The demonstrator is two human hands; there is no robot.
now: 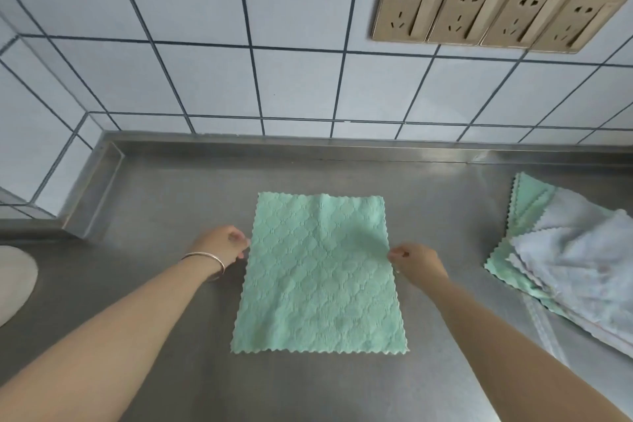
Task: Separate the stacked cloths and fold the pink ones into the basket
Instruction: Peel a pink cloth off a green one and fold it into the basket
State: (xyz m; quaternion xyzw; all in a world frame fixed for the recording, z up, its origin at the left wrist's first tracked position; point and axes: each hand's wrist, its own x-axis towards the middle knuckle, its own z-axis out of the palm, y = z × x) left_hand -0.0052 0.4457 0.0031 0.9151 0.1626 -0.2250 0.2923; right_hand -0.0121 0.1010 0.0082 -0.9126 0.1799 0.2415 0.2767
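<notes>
green cloth (320,276): one mint-green square with a quilted pattern and zigzag edges, spread flat on the steel counter (178,181); it is the landmark for the lines below.
left hand (222,245): at the middle of the green cloth's left edge, fingers curled, fingertips pinching that edge; a thin metal bangle (205,259) circles its wrist.
right hand (416,260): at the middle of the green cloth's right edge, fingers curled, thumb and fingertips pinching the edge.
cloth stack (568,257): well to the right of the green cloth, lying on the counter; pale whitish cloths on top with a faint pink tint at the near edge, green ones showing underneath, fanned out of line and running past the frame's right side.
pale round object (15,279): far to the left of the green cloth, cut by the frame edge; cannot tell what it is.
sockets (496,10): four beige wall outlets in a row on the tiled wall, above and behind the green cloth, to its right.
</notes>
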